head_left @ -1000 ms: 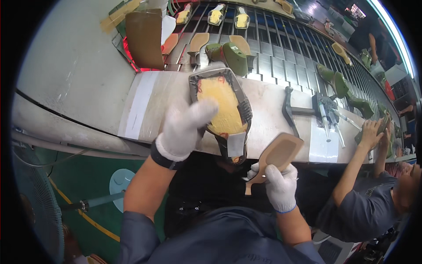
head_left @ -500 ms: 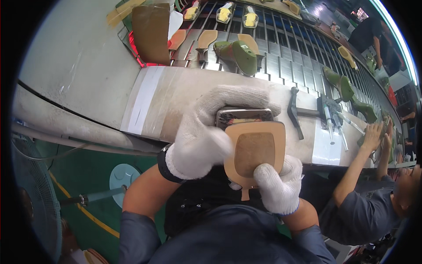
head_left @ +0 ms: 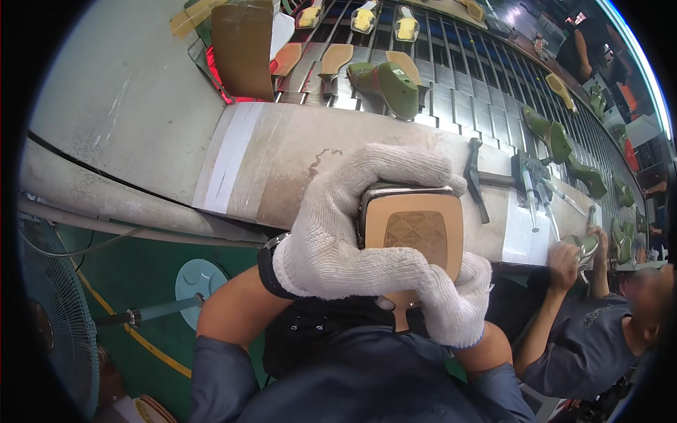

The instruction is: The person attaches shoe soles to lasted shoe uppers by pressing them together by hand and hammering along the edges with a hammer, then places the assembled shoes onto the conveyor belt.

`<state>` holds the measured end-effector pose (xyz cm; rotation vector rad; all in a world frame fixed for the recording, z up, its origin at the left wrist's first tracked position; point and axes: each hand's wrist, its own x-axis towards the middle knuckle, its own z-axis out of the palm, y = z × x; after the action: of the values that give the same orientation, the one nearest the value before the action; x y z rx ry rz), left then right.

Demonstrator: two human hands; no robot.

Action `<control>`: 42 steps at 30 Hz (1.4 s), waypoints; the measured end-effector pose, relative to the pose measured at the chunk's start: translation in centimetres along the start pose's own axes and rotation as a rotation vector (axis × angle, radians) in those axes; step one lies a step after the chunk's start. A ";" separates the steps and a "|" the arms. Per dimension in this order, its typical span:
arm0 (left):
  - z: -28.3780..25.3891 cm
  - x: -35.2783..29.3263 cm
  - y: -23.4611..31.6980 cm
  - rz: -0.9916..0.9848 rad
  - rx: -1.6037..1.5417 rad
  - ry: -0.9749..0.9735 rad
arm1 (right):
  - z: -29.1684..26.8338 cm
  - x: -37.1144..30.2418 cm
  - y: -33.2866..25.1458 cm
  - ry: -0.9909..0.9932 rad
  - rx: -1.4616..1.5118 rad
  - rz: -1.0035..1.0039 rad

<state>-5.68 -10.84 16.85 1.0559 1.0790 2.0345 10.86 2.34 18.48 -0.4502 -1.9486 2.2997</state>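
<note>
A tan shoe sole (head_left: 450,224) with a brown patterned patch lies over the bottom of a dark-edged shoe (head_left: 363,215), and the two sit nearly flush. My left hand (head_left: 331,243), in a white knit glove, is closed around the shoe's left side; its fingers hook over the far toe edge and its thumb presses across the sole. On the near right, my gloved right hand (head_left: 458,303) grips the sole's edge, its fingers partly hidden. The sole's narrow tail (head_left: 400,319) points toward my body. Most of the shoe's upper is hidden underneath.
Beyond the pale work ledge (head_left: 282,141), a roller conveyor carries a green shoe last (head_left: 391,88), tan soles (head_left: 337,60) and other lasts. On the ledge at right lie a hammer (head_left: 475,180) and brushes (head_left: 529,194). A co-worker (head_left: 578,338) handles a shoe at right; a fan (head_left: 60,317) stands left.
The sole has shifted toward the shoe's far edge and now covers its bottom. My left thumb has moved right and pressed across the sole. The co-worker's hands have come nearer.
</note>
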 end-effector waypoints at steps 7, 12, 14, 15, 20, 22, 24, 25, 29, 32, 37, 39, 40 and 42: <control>0.9 0.0 0.6 0.019 -0.021 0.023 | 0.2 -0.3 0.2 0.029 0.047 -0.022; 1.2 0.0 1.6 -0.016 0.123 0.058 | 0.0 -0.5 -0.1 -0.004 -0.004 -0.017; 1.2 -0.3 2.1 -0.009 0.178 0.047 | 0.0 -0.5 -0.1 -0.026 -0.055 -0.010; 1.3 -0.4 2.1 -0.008 0.188 0.055 | -0.1 -0.5 -0.1 -0.021 -0.055 -0.011; 1.6 -0.6 3.6 -0.097 0.201 0.079 | 0.1 -0.9 -0.1 -0.028 -0.052 0.026; 2.0 -0.8 3.9 -0.115 0.224 0.106 | 0.1 -1.0 0.1 -0.035 -0.077 0.025; 2.4 -0.8 4.8 -0.137 0.248 0.133 | 0.2 -1.0 0.2 -0.043 -0.100 0.026; 2.6 -0.8 5.6 -0.188 0.288 0.123 | 0.4 -1.0 0.0 -0.061 -0.174 -0.005; 3.2 -1.1 6.1 -0.279 0.267 0.167 | 0.6 -1.1 0.0 -0.094 -0.410 -0.176; 2.5 -0.1 5.5 -0.234 0.242 0.164 | 0.2 -0.4 -1.2 -0.117 -0.340 -0.118; -0.6 3.5 0.5 0.041 -0.050 0.122 | -1.1 2.7 -2.8 -0.009 0.125 -0.018; -0.7 4.4 0.1 -0.004 -0.066 0.125 | -2.8 3.7 -3.2 -0.039 0.118 0.020; -0.7 4.8 -0.5 0.013 -0.154 0.145 | -2.9 4.2 -2.9 -0.068 0.194 -0.053; -0.8 5.5 -1.4 0.031 -0.254 0.168 | -3.6 4.6 -2.8 -0.042 0.160 -0.069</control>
<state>-8.91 -6.16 17.39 0.7893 0.8591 2.2462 7.15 7.48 19.94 -0.3164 -1.7492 2.4153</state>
